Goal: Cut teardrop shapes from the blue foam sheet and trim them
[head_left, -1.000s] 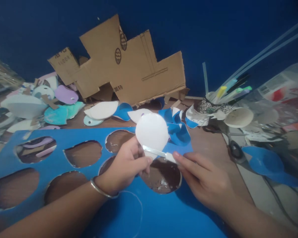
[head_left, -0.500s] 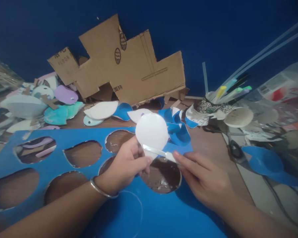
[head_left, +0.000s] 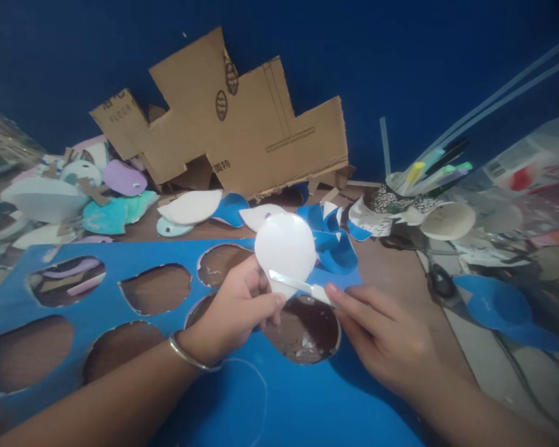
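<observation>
A white teardrop-shaped cutout [head_left: 286,245] is pinched at its narrow lower end between the thumb and fingers of my left hand [head_left: 245,298]. My right hand [head_left: 384,329] grips a small white-handled knife [head_left: 323,294]. Its pale blade lies slantwise across the lower part of the cutout; whether it presses into the surface I cannot tell. Both hands are above a blue sheet [head_left: 307,397] with several teardrop-shaped openings cut through it. Brown tabletop and pale scraps show through the opening just under my hands.
Stepped cardboard [head_left: 242,124] leans against the blue wall. Painted bird-shaped pieces [head_left: 123,178] are heaped at the left, and curled blue offcuts [head_left: 338,251] lie behind my hands. To the right are black-handled scissors [head_left: 441,280], a patterned pen cup [head_left: 386,200] and a paper cup [head_left: 447,220].
Almost nothing differs. The cutout and the knife blade have shifted very slightly to the right, and both hands keep their grip.
</observation>
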A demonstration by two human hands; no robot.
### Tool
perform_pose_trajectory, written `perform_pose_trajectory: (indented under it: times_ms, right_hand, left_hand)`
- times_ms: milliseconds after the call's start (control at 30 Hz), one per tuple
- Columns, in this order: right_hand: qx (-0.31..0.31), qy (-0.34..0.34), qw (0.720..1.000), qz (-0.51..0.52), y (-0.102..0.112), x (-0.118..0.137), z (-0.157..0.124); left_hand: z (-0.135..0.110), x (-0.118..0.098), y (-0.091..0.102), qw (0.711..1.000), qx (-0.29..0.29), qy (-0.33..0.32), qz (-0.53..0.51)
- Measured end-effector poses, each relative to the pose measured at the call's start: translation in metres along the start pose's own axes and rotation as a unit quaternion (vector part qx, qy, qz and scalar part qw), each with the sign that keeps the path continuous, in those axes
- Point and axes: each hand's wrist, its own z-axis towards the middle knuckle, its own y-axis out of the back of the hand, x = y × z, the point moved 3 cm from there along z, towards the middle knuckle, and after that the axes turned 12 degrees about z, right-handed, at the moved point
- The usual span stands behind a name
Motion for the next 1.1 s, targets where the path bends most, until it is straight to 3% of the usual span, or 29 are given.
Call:
perform_pose_trajectory:
  times_ms: [933, 1100]
  right_hand:
    - [0.008, -0.007, 1.0, -0.007, -0.0009, 0.0008, 0.0005]
    - [-0.002, -0.006, 1.0, 0.0, -0.0002, 0.0004, 0.001]
  left_hand:
    - [-0.0027, -0.0009, -0.0017, 0.998, 0.007, 0.042, 0.045]
    - [-0.0032, -0.0009, -0.0018, 0.999, 0.008, 0.021, 0.023]
